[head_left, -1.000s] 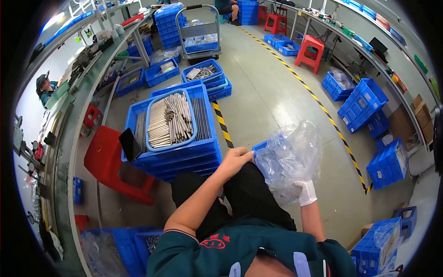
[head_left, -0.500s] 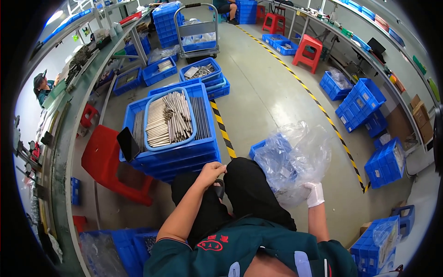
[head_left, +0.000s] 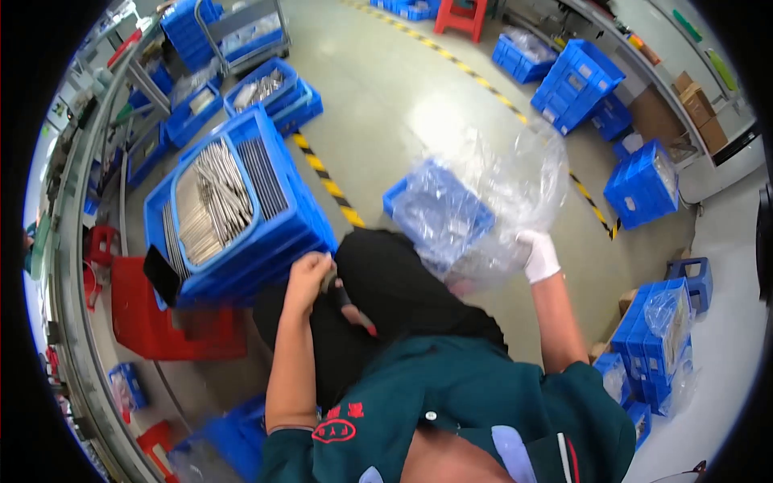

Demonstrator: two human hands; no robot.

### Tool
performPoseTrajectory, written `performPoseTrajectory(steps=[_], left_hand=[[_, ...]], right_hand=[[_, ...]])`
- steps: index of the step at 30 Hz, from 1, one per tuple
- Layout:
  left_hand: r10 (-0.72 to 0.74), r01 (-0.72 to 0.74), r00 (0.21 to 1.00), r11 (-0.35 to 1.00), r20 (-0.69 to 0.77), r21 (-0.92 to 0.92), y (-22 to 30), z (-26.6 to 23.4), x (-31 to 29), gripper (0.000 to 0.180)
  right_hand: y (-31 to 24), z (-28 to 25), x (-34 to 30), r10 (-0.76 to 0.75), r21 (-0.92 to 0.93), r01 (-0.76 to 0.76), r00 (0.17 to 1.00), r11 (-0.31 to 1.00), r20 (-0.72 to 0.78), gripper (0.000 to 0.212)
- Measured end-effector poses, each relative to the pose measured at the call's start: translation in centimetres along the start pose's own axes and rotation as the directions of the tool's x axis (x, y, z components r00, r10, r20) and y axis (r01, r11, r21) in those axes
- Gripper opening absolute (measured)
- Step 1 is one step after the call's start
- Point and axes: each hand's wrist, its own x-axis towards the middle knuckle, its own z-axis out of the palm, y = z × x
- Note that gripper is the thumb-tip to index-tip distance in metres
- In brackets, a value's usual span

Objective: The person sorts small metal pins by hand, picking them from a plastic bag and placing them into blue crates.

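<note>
My right hand (head_left: 538, 256), in a white glove, grips the edge of a large clear plastic bag (head_left: 527, 181). The bag spreads over a blue crate (head_left: 441, 201) on the floor in front of me; loose plastic covers most of the crate's inside. My left hand (head_left: 310, 278) is bare, its fingers curled closed near my knee and next to the stacked blue crates (head_left: 302, 233); whether anything small is in it is hidden. On top of that stack a light-blue-rimmed tray holds many slim metal rods (head_left: 211, 197), with darker rods beside it. A black phone-like slab (head_left: 163, 275) leans at the stack's near corner.
A red plastic chair (head_left: 173, 322) stands left of the stack, beside a long workbench (head_left: 68, 241). More blue crates (head_left: 270, 88) lie beyond, near a trolley (head_left: 241, 36). Blue crates (head_left: 642, 185) also stand at the right. Yellow-black tape (head_left: 328, 181) marks the floor.
My view has tilted downward and turned, so the surroundings shift. My left hand, still closed, is now beside the crate stack. The right hand keeps its hold on the bag.
</note>
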Motion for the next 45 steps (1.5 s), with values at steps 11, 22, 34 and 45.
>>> performPoseTrajectory(steps=[11, 22, 34, 45], left_hand=[[-0.123, 0.126, 0.992, 0.990, 0.038, -0.068, -2.8, -0.8, -0.6, 0.023], [-0.131, 0.135, 0.990, 0.987, 0.054, -0.088, -3.8, -1.0, 0.7, 0.022], [-0.046, 0.046, 0.999, 0.998, 0.011, -0.033, -3.4, -0.7, -0.2, 0.022], [-0.057, 0.055, 0.998, 0.997, -0.029, -0.046, -5.3, -0.7, -0.5, 0.020]], right_hand=[[3.5, -3.7, 0.3, -0.160, -0.235, 0.166, 0.986, 0.958, 0.046, 0.020], [-5.0, -1.6, 2.7, 0.002, -0.202, 0.026, 0.990, 0.979, 0.139, 0.014], [-5.5, 4.2, 10.0, -0.011, -0.361, 0.100, 0.970, 0.927, 0.242, 0.012], [-1.3, 8.4, 17.8, -0.095, -0.273, 0.209, 0.921, 0.939, 0.377, 0.012]])
